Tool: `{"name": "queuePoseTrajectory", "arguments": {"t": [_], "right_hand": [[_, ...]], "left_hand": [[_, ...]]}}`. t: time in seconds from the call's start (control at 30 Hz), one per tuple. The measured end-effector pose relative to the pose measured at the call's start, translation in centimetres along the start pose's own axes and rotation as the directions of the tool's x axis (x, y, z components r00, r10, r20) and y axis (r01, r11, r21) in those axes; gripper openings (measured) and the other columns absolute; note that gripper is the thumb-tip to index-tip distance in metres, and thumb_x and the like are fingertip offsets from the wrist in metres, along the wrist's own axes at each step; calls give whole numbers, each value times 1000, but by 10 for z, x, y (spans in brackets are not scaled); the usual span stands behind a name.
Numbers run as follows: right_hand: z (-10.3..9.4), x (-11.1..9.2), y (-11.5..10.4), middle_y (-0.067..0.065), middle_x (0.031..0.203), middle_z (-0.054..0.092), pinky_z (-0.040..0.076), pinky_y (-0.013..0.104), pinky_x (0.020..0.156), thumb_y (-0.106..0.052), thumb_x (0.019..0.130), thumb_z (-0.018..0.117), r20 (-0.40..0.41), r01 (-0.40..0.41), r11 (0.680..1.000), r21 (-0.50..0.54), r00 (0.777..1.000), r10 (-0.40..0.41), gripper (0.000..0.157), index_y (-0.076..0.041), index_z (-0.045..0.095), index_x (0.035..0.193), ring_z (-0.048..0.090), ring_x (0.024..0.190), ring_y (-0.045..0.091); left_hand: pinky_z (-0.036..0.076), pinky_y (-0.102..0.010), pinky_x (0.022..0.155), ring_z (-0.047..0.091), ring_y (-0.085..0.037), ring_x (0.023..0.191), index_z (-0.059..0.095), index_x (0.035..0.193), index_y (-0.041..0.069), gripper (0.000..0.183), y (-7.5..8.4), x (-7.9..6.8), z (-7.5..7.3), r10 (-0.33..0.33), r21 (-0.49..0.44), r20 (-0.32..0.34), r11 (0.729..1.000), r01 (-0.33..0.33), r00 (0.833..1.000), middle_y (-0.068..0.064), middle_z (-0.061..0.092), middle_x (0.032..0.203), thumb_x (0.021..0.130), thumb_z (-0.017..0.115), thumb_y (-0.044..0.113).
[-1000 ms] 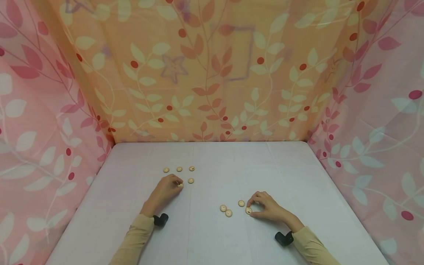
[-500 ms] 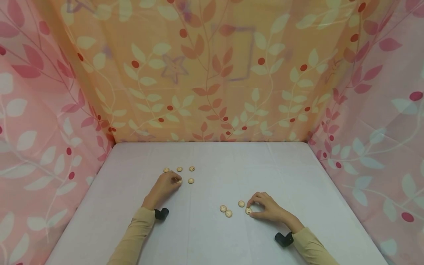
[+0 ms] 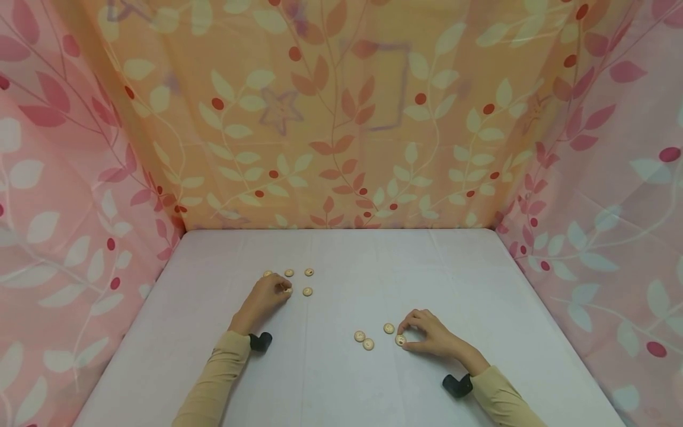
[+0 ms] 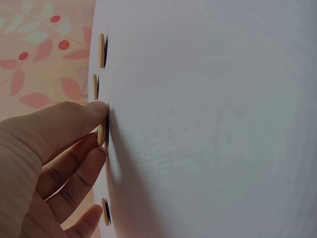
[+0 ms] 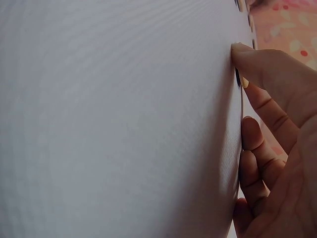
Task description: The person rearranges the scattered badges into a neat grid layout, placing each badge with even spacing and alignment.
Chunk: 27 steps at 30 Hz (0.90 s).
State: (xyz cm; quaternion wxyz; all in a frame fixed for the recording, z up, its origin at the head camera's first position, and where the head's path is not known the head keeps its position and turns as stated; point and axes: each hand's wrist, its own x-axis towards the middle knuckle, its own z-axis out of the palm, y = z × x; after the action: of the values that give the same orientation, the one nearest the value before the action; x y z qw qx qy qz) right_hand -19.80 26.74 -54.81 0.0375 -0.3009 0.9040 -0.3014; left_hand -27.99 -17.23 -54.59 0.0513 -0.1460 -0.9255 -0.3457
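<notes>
My left hand [image 3: 265, 298] pinches a small round wooden disc [image 4: 101, 135] between thumb and fingers, at the table's left middle. Right of it lies another disc [image 3: 307, 292]; behind are two more, a middle disc [image 3: 289, 273] and a right disc [image 3: 309, 272], plus a third [image 3: 267, 273] partly hidden by the hand. My right hand [image 3: 433, 337] holds a disc [image 3: 401, 340] with a dark mark by its edges, thumb and index finger curled round it on the table. To its left lie a single disc [image 3: 389, 328] and two nearly touching discs [image 3: 368, 344].
A white cloth [image 3: 341, 385] covers the table. Patterned curtains [image 3: 341, 118] stand along its back and sides. A black camera mount sits on each wrist, one left [image 3: 261, 342] and one right [image 3: 457, 385].
My left hand has moved slightly away from me and left with its disc, toward the back row, partly covering the leftmost disc there. The right hand stays in place.
</notes>
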Motion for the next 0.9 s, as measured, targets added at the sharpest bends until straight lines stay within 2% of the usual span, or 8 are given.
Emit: {"name": "queuePoseTrajectory", "arguments": {"t": [0.63,0.9], "right_hand": [[0,-1,0,-13,100,54,34,37,83,-35,79,71,-7,25,1000,-3,1000,-25,20,-29,62,96,41,96,11],[0,0,-1,-12,99,54,34,37,84,-35,79,72,-4,12,1000,-5,1000,-12,20,-29,62,95,41,97,11]], "left_hand": [[47,-39,79,59,-21,88,68,95,6,18,5,-1,-3,-28,0,30,1000,28,999,-5,63,94,78,72,12],[47,-38,79,59,-20,88,69,96,7,20,5,-1,-1,-9,37,20,999,8,1000,-4,63,96,77,73,13]]}}
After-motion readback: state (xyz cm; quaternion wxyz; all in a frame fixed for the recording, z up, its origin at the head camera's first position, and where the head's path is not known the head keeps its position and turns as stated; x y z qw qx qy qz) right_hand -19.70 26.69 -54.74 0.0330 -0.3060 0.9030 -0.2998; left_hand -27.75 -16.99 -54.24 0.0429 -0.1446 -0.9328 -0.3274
